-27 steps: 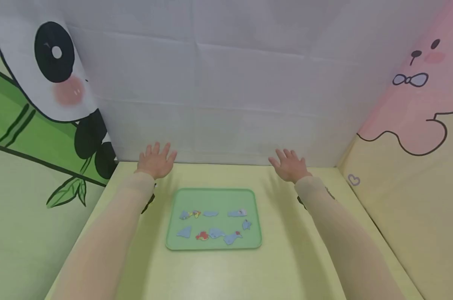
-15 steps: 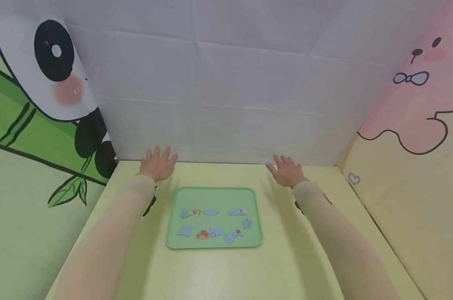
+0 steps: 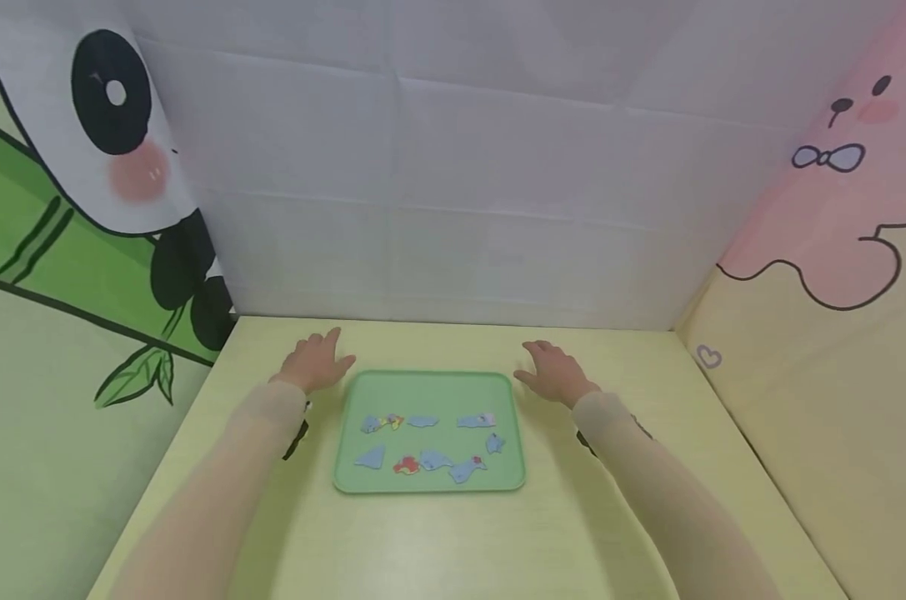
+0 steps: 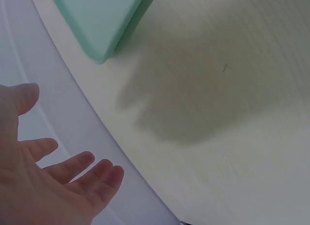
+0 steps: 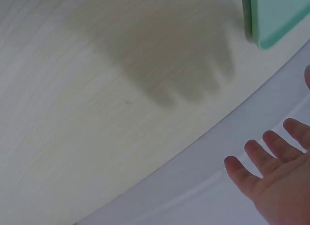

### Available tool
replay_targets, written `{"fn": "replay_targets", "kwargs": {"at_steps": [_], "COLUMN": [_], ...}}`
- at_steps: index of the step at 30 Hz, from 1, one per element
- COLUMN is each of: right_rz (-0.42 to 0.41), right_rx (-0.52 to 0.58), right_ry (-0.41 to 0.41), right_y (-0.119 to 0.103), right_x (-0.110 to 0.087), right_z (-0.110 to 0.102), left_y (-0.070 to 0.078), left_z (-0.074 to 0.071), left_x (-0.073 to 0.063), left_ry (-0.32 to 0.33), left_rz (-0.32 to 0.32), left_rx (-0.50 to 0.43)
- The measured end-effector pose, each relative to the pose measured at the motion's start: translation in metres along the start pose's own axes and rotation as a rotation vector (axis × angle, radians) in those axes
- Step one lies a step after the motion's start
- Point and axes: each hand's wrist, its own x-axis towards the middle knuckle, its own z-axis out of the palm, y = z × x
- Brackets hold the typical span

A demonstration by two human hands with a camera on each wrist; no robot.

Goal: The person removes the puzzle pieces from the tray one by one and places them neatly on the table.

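Two-handed reach at a tray. Clock positions are read in the head view, from the tray's centre. The green tray (image 3: 429, 392) lies flat on the table (image 3: 422, 542). The left hand (image 3: 313, 362) stands near 10 o'clock, the right hand (image 3: 553, 375) near 2; both are released and empty, raised above the table and apart from the tray. Within the rim lie loose, flat-looking pieces: a triangle (image 3: 372, 457) at 8 o'clock, a red piece (image 3: 406, 465) at 7, a star (image 3: 494, 443) just past 3. Judged technique: lower both hands evenly, lift the sleeves (image 3: 212, 492) clear of the pieces, and pinch any piece by its edge, since flat shapes probably slip under a broad palm. A knocked rim could scatter them.
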Motion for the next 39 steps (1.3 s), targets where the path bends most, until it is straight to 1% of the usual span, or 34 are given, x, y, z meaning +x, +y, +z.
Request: {"fn": "replay_targets", "kwargs": {"at_steps": [3, 6, 8, 12, 17, 23, 26, 29, 32, 34, 39], "right_rz": [-0.021, -0.036, -0.041, -0.035, -0.042, -0.086, -0.106, -0.118, -0.123, -0.135, -0.173], "right_rx": [0.014, 0.033, 0.052, 0.081, 0.066, 0.07, 0.055, 0.052, 0.072, 0.064, 0.042], "right_ry": [0.013, 0.016, 0.015, 0.028, 0.053, 0.105, 0.091, 0.055, 0.028, 0.02, 0.006], "right_y": [0.0, -0.001, -0.005, -0.014, -0.02, -0.029, -0.034, -0.037, -0.04, -0.041, -0.042], "right_x": [-0.003, -0.004, -0.005, -0.008, -0.01, -0.013, -0.013, -0.012, -0.012, -0.011, -0.012], "right_z": [0.015, 0.029, 0.035, 0.041, 0.046, 0.049, 0.05, 0.054, 0.058, 0.06, 0.063], "left_y": [-0.004, -0.005, -0.005, -0.005, -0.004, -0.003, -0.002, -0.003, -0.005, -0.005, -0.004], "left_z": [0.01, 0.018, 0.023, 0.031, 0.039, 0.049, 0.054, 0.058, 0.062, 0.064, 0.068], "left_x": [-0.004, -0.008, -0.011, -0.015, -0.017, -0.022, -0.026, -0.03, -0.032, -0.033, -0.038], "left_ry": [-0.021, -0.014, -0.002, 0.008, -0.003, 0.002, 0.019, 0.024, 0.01, 0.002, -0.001], "left_rz": [-0.003, -0.007, -0.008, -0.012, -0.013, -0.004, -0.004, -0.034, -0.064, -0.072, -0.065], "left_rx": [-0.041, -0.077, -0.085, -0.09, -0.103, -0.114, -0.146, -0.21, -0.26, -0.274, -0.284]}}
